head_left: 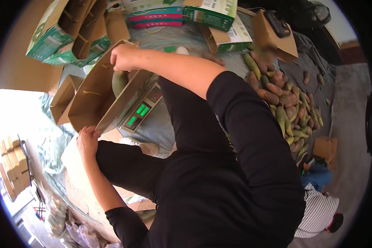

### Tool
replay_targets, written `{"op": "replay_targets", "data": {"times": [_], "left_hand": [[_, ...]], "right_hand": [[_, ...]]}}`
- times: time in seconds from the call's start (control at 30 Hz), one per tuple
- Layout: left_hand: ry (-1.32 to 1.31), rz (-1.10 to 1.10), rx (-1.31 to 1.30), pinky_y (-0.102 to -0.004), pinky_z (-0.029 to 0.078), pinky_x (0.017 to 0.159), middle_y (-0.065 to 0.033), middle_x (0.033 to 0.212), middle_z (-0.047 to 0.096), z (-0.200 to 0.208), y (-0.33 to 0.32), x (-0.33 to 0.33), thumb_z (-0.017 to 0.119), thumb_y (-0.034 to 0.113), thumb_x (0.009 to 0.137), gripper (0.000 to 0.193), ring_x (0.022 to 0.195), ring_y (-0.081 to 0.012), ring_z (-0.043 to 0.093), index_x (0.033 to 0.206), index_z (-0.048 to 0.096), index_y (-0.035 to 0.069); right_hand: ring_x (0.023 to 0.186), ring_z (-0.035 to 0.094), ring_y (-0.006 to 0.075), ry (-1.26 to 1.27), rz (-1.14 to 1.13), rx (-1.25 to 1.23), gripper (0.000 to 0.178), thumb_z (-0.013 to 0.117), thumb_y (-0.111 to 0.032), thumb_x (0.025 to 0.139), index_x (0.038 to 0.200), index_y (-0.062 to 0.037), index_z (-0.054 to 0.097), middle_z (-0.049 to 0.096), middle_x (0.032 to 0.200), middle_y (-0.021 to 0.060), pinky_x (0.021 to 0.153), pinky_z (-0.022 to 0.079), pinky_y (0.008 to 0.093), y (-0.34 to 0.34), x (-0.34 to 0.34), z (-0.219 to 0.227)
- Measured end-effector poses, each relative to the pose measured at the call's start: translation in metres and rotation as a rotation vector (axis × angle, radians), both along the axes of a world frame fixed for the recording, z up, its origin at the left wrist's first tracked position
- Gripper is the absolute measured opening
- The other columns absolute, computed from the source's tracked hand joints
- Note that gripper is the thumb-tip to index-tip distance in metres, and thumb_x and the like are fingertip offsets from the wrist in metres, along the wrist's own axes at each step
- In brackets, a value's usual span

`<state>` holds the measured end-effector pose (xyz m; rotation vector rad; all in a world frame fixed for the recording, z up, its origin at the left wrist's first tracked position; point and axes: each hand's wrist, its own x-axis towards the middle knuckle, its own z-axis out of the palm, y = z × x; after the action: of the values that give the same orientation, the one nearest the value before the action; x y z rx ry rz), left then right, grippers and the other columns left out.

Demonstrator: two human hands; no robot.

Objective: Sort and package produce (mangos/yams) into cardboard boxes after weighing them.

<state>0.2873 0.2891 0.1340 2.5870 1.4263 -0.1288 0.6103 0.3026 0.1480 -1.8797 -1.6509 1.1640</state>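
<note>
In the head view, just left of the lit panel of a flat electronic scale (141, 110) with green digits, a person's left hand (88, 140) pinches in its grip the near end of an open brown cardboard box (84, 101), while the right hand (124, 57) curls its grip over the far end, probably to steady the stiff walls. A smooth, rounded green vegetable (119, 84) lies inside. Right of the scale spreads a heap of lumpy reddish-brown and tapering green vegetables (291, 100); printed green-and-white cartons (213, 20) sit beyond the scale.
</note>
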Motion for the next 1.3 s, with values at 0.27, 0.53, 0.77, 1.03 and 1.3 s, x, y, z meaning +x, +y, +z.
{"op": "replay_targets", "data": {"times": [0.27, 0.53, 0.77, 1.03, 1.3], "left_hand": [[-0.118, -0.041, -0.095, -0.0434, 0.043, 0.076, -0.0155, 0.081, 0.058, -0.017, 0.011, -0.011, 0.063, 0.013, 0.074, 0.015, 0.085, -0.0349, 0.055, 0.086, 0.067, 0.005], [-0.089, -0.039, -0.058, -0.0433, 0.043, 0.074, -0.0165, 0.082, 0.057, -0.023, 0.015, -0.017, 0.064, 0.01, 0.075, 0.017, 0.082, -0.0357, 0.055, 0.089, 0.065, 0.0], [-0.264, -0.082, -0.099, -0.0381, 0.045, 0.067, -0.016, 0.077, 0.055, -0.055, 0.027, -0.008, 0.064, 0.004, 0.075, 0.016, 0.073, -0.0314, 0.057, 0.089, 0.063, -0.003], [-0.091, -0.082, -0.03, -0.0411, 0.043, 0.067, -0.0165, 0.077, 0.055, -0.044, 0.03, -0.024, 0.064, 0.006, 0.075, 0.013, 0.073, -0.0335, 0.055, 0.082, 0.06, -0.004], [-0.127, -0.089, -0.022, -0.0409, 0.043, 0.067, -0.0162, 0.076, 0.055, -0.043, 0.028, -0.03, 0.064, 0.007, 0.074, 0.013, 0.073, -0.0338, 0.055, 0.083, 0.062, -0.002]], "right_hand": [[0.091, 0.06, 0.0142, 0.344, -0.302, 0.145, 0.038, 0.066, -0.026, 0.081, 0.113, -0.0069, 0.061, 0.063, 0.105, 0.0055, 0.071, 0.05, 0.0302, -0.09, 0.094, 0.005], [0.082, 0.063, 0.0238, -0.15, -0.726, 0.117, 0.023, 0.068, -0.02, 0.073, 0.09, -0.0049, 0.067, 0.066, 0.087, 0.0123, 0.074, 0.05, 0.0339, -0.299, 0.216, -0.136], [0.083, 0.063, 0.0303, -0.792, -0.544, -0.493, 0.013, 0.06, -0.015, 0.077, 0.08, -0.0044, 0.068, 0.066, 0.085, 0.0121, 0.071, 0.05, 0.0414, -0.535, 0.224, -0.242], [0.098, 0.062, 0.0281, -0.407, -0.483, -0.813, 0.027, 0.069, -0.026, 0.076, 0.096, -0.0076, 0.068, 0.065, 0.103, 0.0134, 0.081, 0.05, 0.0378, -0.579, 0.087, -0.254], [0.125, 0.042, 0.0319, -0.411, -0.732, -1.069, 0.071, 0.078, -0.024, 0.068, 0.13, -0.0181, 0.042, 0.044, 0.132, 0.0098, 0.094, 0.043, 0.048, -0.541, 0.022, -0.25]]}}
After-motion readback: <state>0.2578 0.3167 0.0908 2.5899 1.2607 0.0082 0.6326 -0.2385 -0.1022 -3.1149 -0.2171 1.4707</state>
